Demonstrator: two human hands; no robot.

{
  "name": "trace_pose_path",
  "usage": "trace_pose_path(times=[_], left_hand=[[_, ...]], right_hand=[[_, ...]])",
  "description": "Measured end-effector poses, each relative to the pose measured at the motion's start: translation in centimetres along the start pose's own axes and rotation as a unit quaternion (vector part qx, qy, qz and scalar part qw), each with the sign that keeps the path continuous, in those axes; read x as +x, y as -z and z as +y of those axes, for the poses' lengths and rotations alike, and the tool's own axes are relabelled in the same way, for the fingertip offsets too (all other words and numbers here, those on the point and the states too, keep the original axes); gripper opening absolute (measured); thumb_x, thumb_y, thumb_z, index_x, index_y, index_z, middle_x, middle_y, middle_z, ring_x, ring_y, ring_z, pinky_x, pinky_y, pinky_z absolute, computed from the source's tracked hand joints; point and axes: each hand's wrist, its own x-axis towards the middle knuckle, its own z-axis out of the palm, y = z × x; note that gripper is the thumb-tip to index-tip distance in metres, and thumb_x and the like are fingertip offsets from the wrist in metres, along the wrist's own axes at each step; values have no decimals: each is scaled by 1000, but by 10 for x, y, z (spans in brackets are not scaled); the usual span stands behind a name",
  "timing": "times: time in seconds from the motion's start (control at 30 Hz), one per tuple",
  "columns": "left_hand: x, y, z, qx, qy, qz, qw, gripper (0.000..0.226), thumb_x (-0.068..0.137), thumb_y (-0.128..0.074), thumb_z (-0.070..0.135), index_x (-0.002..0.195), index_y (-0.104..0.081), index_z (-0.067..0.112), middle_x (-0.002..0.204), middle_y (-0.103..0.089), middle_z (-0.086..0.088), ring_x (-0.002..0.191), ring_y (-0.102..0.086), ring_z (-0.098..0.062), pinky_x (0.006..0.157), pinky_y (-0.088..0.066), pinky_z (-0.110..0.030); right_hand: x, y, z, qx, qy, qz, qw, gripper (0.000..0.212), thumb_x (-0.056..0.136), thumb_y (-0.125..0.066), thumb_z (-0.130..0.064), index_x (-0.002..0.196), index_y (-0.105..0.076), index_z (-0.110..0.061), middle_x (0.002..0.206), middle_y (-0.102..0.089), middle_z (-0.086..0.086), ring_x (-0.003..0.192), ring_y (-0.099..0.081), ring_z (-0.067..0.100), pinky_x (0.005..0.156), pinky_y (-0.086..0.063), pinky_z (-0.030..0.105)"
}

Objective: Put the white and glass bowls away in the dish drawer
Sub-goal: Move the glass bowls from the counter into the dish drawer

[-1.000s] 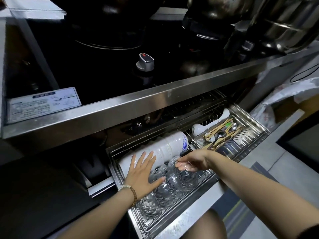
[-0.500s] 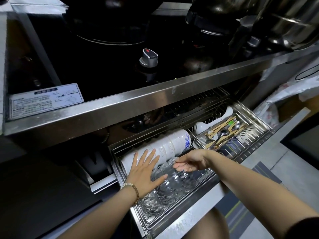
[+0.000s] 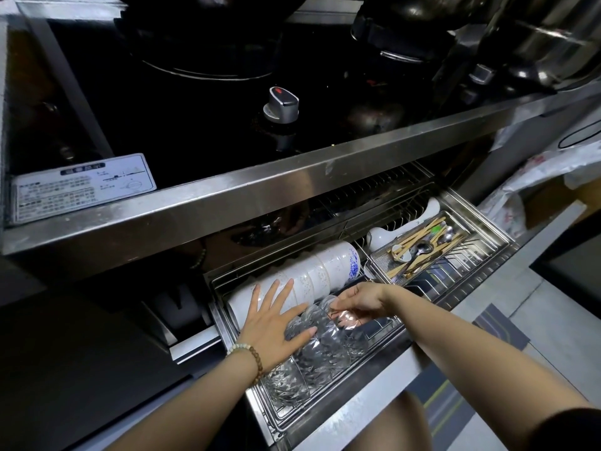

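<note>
The steel dish drawer point(image 3: 487, 255) is pulled out below the stove. A row of white bowls point(image 3: 312, 275) lies on edge along its back left, the last one with a blue pattern. In front of them stands a row of cut-glass bowls point(image 3: 312, 359) on edge in the rack. My left hand point(image 3: 276, 323) rests flat with spread fingers against the glass bowls. My right hand point(image 3: 361, 302) grips the rim of the rightmost glass bowl point(image 3: 344, 323), which sits at the end of the row.
A cutlery tray point(image 3: 419, 252) with chopsticks and spoons fills the drawer's right part, with a white ladle point(image 3: 383, 237) behind it. The steel counter edge point(image 3: 292, 180) overhangs the drawer. A stove knob point(image 3: 281, 104) and pots sit above. A plastic bag point(image 3: 520, 196) lies right.
My right hand has lowered the glass bowl down into the rack at the right end of the glass row. My left hand stays pressed on the row.
</note>
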Motion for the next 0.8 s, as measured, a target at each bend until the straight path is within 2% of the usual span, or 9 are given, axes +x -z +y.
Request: trace_pose_path(times=[0.1,0.2,0.33,0.47,0.57,0.63,0.7,0.73,0.8], left_hand=[[0,1,0,1,1,-3,1000,79,75,-1,83,140,-26,47,153,14,13,139,26,-11,108,28,-45],[0,4,2,2,5,-20,1000,82,73,0,83,141,-24,45,155,11,11,139,25,-11,108,28,-45],[1,18,5,5,2,-78,997,86,72,-5,84,145,-17,40,157,7,7,143,16,-16,109,25,-45],[2,51,13,-11,4,-99,995,75,83,-21,73,146,-21,31,157,-16,3,144,-11,-18,117,0,-41],[-2,84,25,-20,-18,-68,997,65,88,-31,64,142,-29,29,148,-36,4,136,-33,-17,112,-24,-35],[-6,109,35,-18,-37,-40,998,58,90,-34,58,140,-33,29,144,-43,5,131,-39,-17,107,-32,-33],[-11,137,43,-25,-58,-2,998,53,92,-34,55,138,-36,30,140,-46,7,127,-43,-15,104,-36,-32],[-15,152,47,-33,-68,17,997,51,92,-33,54,137,-37,31,138,-48,9,126,-44,-14,103,-37,-32],[-22,183,54,-53,-90,55,993,48,92,-34,54,135,-39,33,135,-51,11,123,-47,-11,100,-40,-32]], right_hand=[[-3,-1,-1,-58,18,47,997,19,88,-63,-24,95,-62,-6,84,-61,8,72,-57,17,78,-50,31],[-4,-3,-2,-131,41,109,984,40,85,-67,-30,111,-62,0,88,-60,6,76,-54,15,74,-46,26],[-17,-6,-10,-188,77,156,967,30,88,-63,-28,104,-61,-3,107,-64,14,95,-59,23,97,-47,38],[-49,-7,-17,-222,117,205,946,42,90,-61,-30,123,-55,-5,130,-58,14,112,-57,23,101,-43,34],[-83,-9,-15,-215,170,244,930,45,91,-59,-31,130,-51,-10,138,-52,10,126,-50,23,107,-38,33],[-109,-9,-13,-190,198,270,923,45,90,-61,-29,131,-52,-11,137,-54,10,123,-53,21,105,-41,32],[-137,-9,-12,-174,221,294,914,46,89,-62,-30,131,-52,-14,130,-59,11,102,-62,16,89,-49,24],[-151,-8,-13,-169,234,308,906,46,89,-63,-30,131,-51,-16,128,-60,11,90,-61,10,79,-49,18],[-179,-10,-18,-170,269,351,881,46,88,-64,-29,131,-51,-16,132,-58,5,88,-56,2,77,-44,10]])
